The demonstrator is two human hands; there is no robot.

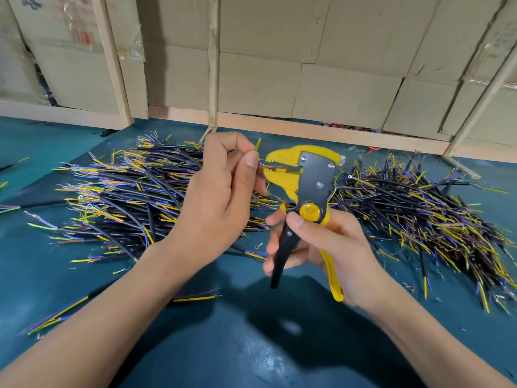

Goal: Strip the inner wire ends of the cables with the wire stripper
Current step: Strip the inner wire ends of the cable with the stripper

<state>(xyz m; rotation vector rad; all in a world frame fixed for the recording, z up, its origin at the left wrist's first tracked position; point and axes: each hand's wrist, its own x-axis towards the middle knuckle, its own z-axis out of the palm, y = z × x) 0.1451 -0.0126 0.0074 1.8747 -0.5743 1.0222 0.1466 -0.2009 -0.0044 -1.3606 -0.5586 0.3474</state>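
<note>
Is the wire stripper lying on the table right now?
No, the right hand holds the wire stripper up above the table.

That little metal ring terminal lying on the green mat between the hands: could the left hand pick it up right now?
Probably not at once. The ring terminal lies bare and unblocked on the mat, but the left hand is pinching wire ends at the wire stripper and would have to let go.

Two bare forearms are seen, with no sleeves worn. The left hand (215, 191) and right hand (327, 247) are ungloved; short, plain fingernails are shown.
</note>
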